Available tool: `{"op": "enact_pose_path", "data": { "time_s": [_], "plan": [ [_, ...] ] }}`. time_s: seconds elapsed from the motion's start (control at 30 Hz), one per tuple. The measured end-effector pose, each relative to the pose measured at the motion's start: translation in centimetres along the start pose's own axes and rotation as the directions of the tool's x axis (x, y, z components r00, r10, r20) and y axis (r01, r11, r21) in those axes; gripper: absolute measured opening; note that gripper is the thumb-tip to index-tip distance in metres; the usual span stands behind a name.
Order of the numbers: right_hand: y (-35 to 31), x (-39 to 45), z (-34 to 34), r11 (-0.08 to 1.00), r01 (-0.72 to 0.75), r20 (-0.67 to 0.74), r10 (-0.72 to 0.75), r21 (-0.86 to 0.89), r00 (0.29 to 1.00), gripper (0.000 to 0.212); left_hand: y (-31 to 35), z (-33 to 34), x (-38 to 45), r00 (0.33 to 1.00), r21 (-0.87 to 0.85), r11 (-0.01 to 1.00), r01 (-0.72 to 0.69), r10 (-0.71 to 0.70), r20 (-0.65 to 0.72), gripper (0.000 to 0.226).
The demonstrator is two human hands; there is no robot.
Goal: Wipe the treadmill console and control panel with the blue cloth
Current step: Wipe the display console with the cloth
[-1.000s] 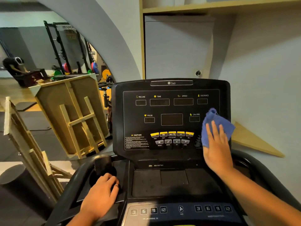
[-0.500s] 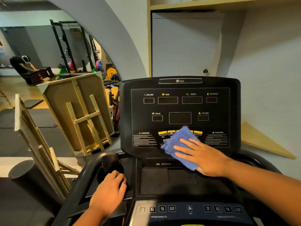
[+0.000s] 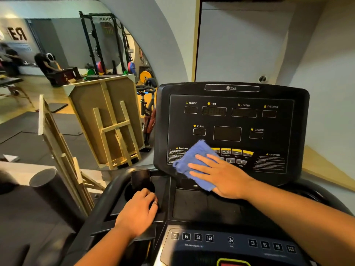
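Note:
The black treadmill console (image 3: 230,120) stands upright before me with its dark displays and a row of yellow buttons. My right hand (image 3: 221,175) lies flat with straight fingers on the blue cloth (image 3: 192,160), pressing it against the console's lower left, over the left caution text and the leftmost buttons. My left hand (image 3: 137,212) rests with curled fingers on the treadmill's left tray beside the cup holder (image 3: 138,189). The lower control panel (image 3: 230,240) with numbered keys sits near the bottom edge.
Wooden frames (image 3: 109,120) lean on the floor to the left of the treadmill, with a black foam roller (image 3: 48,185) nearer me. A squat rack and coloured weight plates stand far back left, where a person bends over a box. A pale wall rises behind the console.
My right hand has slid the cloth leftward along the console's lower edge, from the right side across the buttons to the left caution text. My left hand has stayed on the tray.

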State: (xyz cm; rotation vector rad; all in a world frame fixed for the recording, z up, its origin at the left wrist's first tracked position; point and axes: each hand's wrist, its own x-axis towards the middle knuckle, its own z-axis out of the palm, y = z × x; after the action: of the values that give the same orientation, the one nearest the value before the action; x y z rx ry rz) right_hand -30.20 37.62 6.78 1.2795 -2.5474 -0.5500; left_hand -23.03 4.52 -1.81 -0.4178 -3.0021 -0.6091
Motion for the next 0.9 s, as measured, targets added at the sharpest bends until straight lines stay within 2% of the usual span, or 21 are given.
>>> {"op": "enact_pose_path", "data": {
  "time_s": [0.13, 0.2, 0.37, 0.57, 0.7, 0.83, 0.9],
  "plan": [
    [2.4, -7.9, 1.0, 0.995, -0.093, 0.001, 0.093, -0.02, 0.996, 0.075, 0.3, 0.1, -0.1, 1.0, -0.003, 1.0, -0.001, 0.001, -0.002, 0.025],
    [2.9, -9.2, 1.0, 0.994, -0.101, -0.003, 0.1, -0.034, 0.995, 0.073, 0.5, 0.0, -0.1, 1.0, -0.012, 1.0, -0.002, 0.002, -0.007, 0.026],
    [1.3, -1.5, 0.3, 0.999, -0.017, -0.012, 0.016, -0.037, 1.0, 0.076, 0.3, -0.1, -0.3, 1.0, -0.009, 1.0, 0.013, -0.013, -0.009, 0.024],
    [-3.0, 7.6, -1.4, 1.0, -0.016, -0.08, 0.018, 0.026, 0.997, 0.068, 0.3, -0.1, 0.2, 1.0, 0.001, 1.0, 0.012, -0.012, -0.013, 0.021],
    [-2.3, 4.8, -0.4, 0.999, 0.007, -0.048, -0.005, 0.048, 0.999, 0.068, 0.1, 0.1, -0.1, 1.0, 0.014, 1.0, 0.022, -0.022, -0.005, 0.024],
    [-1.3, -0.1, 1.3, 0.997, -0.063, -0.075, 0.067, 0.048, 0.995, 0.068, 0.4, 0.3, -0.2, 1.0, 0.001, 1.0, -0.004, 0.004, -0.01, 0.024],
    [-1.5, 0.5, 1.0, 0.998, -0.062, -0.068, 0.063, 0.025, 0.996, 0.07, 0.5, 0.2, -0.3, 1.0, 0.002, 1.0, -0.004, 0.004, -0.015, 0.024]
  ]
}}
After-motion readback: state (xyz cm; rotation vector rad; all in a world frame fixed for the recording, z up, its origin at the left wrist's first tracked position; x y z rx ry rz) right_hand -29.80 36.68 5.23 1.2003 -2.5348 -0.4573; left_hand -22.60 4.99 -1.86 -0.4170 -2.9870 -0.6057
